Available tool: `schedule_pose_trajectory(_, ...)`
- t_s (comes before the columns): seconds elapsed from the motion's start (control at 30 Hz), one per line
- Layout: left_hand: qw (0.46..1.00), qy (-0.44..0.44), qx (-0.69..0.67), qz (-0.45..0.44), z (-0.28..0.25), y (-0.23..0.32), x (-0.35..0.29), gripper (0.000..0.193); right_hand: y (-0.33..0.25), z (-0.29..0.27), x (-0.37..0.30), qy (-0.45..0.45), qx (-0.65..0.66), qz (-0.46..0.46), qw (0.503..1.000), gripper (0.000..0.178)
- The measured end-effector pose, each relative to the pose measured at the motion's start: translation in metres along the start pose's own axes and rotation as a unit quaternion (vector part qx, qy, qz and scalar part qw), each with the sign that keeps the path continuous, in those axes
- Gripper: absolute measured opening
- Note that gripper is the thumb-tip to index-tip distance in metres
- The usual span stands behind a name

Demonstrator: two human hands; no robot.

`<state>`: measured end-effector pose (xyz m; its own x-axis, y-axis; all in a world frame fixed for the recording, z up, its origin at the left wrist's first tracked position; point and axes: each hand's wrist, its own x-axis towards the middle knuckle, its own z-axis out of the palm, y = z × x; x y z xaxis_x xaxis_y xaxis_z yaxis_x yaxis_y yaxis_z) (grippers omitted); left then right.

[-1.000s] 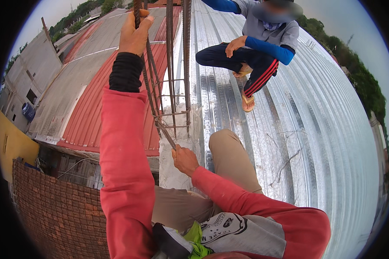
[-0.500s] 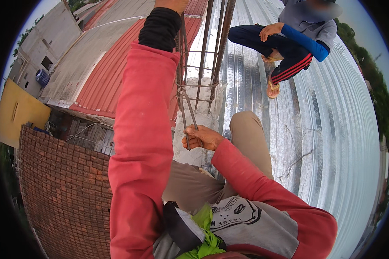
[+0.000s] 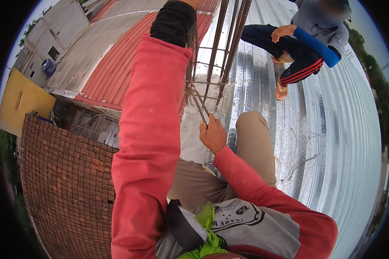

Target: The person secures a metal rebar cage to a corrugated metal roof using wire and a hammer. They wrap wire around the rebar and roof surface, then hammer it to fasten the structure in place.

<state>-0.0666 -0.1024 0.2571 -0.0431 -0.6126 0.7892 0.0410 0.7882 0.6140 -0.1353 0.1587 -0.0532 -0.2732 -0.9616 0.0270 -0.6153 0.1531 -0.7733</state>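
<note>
Overhead, left hand cut off, grip untellable; right hand (image 3: 212,134) clasps tie tool (image 3: 199,107) at rebar cage (image 3: 220,47).

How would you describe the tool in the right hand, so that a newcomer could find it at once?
Find the upright rebar cage beside the shiny metal roof. From the right hand at its foot, a thin metal rod slants up to the cage: it alone leans.

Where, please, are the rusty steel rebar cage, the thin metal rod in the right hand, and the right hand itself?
Rusty steel rebar cage (image 3: 220,52): head view, on a vertical bar.
Thin metal rod (image 3: 199,105): head view, on its mid-shaft.
Right hand (image 3: 212,134): head view, on its back.
</note>
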Motion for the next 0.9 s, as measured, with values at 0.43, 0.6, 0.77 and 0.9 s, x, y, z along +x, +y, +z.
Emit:
schedule_pose_trajectory(0.43, 0.999, -0.001, 0.011, 0.044, 0.004, -0.008, 0.007, 0.018, 0.056, 0.004, 0.017, -0.343, 0.741, 0.205, 0.540, 0.047)
schedule_pose_trajectory(0.6, 0.999, 0.004, 0.020, 0.041, -0.001, -0.007, 0.006, 0.017, 0.015, -0.004, 0.010, -0.344, 0.516, 0.187, 0.762, 0.059)
schedule_pose_trajectory(0.77, 0.998, 0.015, 0.050, 0.038, 0.000, -0.008, 0.003, 0.017, 0.004, -0.007, 0.002, -0.208, 0.378, 0.112, 0.895, 0.058)
schedule_pose_trajectory(0.9, 0.998, 0.004, 0.043, 0.038, 0.002, -0.011, 0.004, 0.017, 0.019, -0.002, 0.010, -0.268, 0.507, 0.162, 0.804, 0.058)
